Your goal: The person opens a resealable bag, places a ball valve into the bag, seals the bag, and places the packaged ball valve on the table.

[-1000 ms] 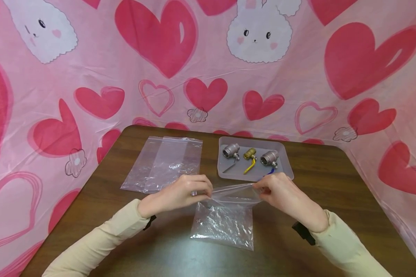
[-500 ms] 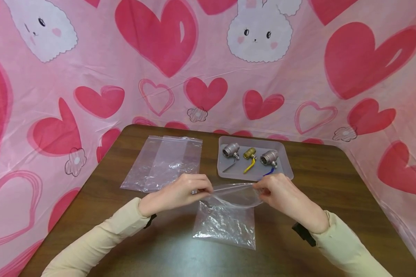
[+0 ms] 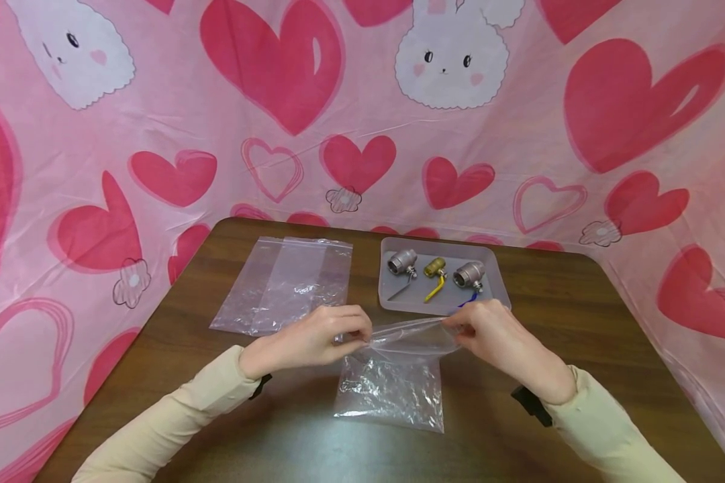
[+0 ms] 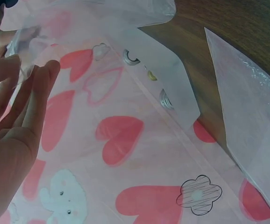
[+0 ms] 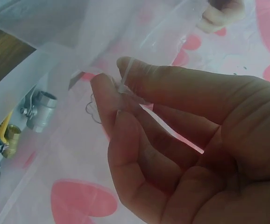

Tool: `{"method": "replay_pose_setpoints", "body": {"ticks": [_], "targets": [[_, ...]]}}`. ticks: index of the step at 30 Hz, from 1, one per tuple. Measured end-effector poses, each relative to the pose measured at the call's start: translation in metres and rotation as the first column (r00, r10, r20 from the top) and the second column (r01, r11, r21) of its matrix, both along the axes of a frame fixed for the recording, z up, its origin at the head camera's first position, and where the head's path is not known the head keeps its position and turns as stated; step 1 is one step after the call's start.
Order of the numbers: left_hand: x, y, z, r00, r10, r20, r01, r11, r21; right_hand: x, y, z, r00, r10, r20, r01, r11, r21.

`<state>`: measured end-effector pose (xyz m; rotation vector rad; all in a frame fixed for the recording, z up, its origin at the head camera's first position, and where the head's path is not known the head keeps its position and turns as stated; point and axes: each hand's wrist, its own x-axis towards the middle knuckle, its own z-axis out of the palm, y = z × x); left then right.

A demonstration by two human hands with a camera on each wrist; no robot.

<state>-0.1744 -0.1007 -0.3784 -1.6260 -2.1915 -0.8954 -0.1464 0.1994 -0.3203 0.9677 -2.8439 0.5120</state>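
A clear plastic zip bag [image 3: 391, 396] hangs between both hands, its mouth parted a little and its lower part towards the near side of the table. My left hand [image 3: 320, 337] pinches the left end of the bag's mouth between thumb and fingers. At the opposite end, my right hand [image 3: 494, 341] pinches the rim; the right wrist view shows the bag's edge between thumb and index finger [image 5: 108, 95]. Behind the right hand, a translucent tray [image 3: 387, 303] holds a silver ball valve [image 3: 403, 262], a brass valve with a yellow lever [image 3: 435, 268] and a silver valve with a blue lever [image 3: 469, 276].
Flat clear bags [image 3: 293, 282] lie overlapping on the wooden table [image 3: 266, 436], left of the tray. A pink cloth [image 3: 362, 87] printed with hearts and rabbits hangs around the table's back and sides.
The bag's mouth gaped wider half a second ago and is narrower now. Its lower part has swayed slightly. Both hands keep nearly the same place and grip.
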Motion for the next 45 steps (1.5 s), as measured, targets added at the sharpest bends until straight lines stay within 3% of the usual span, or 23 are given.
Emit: {"method": "replay_pose_setpoints", "body": {"ticks": [12,22,26,35,45], "targets": [[-0.001,0.012,0.005,0.995,0.091,0.035,-0.091,0.996,-0.01,0.008,-0.011,-0.001,0.994,0.062,-0.085,-0.058,0.997,0.055],[0.0,0.019,0.015,0.978,0.166,0.128,-0.139,0.971,-0.197,0.012,-0.015,-0.002,0.994,0.084,-0.069,-0.079,0.994,0.077],[0.002,0.02,0.017,0.974,0.188,0.123,-0.153,0.957,-0.246,0.011,-0.013,0.0,0.997,0.078,-0.022,-0.076,0.994,0.08],[0.004,0.021,0.018,0.97,0.205,0.128,-0.176,0.963,-0.206,0.007,-0.011,0.003,0.996,0.061,0.065,-0.066,0.995,0.071],[0.004,0.023,0.019,0.951,0.249,0.186,-0.211,0.957,-0.2,0.008,-0.009,0.004,0.997,0.065,0.028,-0.067,0.994,0.082]]}}
